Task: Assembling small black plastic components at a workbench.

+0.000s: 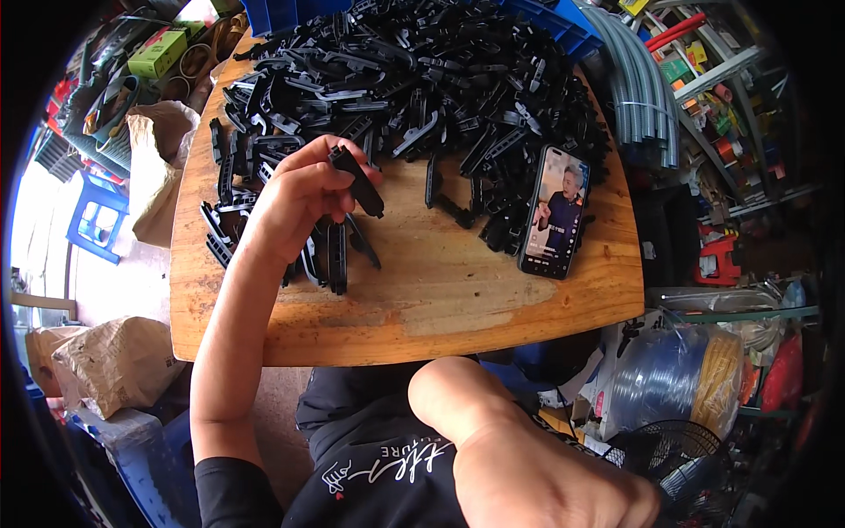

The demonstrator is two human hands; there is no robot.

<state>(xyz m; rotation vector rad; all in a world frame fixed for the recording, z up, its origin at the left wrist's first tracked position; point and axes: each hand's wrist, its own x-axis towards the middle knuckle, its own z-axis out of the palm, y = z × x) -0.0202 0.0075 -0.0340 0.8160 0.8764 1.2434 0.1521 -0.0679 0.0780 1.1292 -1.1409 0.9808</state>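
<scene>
My left hand is raised over the left side of the wooden table. Its fingers pinch a small, dark, elongated plastic part, tilted with one end up. Below that hand, several black parts lie on the wood. My right hand is close to the camera at the bottom, in front of my black shirt and away from the table. Its back shows, while the fingers are mostly hidden or cut off by the frame. Behind the left hand spreads a large heap of similar black plastic parts.
A phone playing a video leans on parts at the table's right. Blue crates stand behind the heap. Grey pipes and shelves are to the right. A blue stool and paper sacks are on the left.
</scene>
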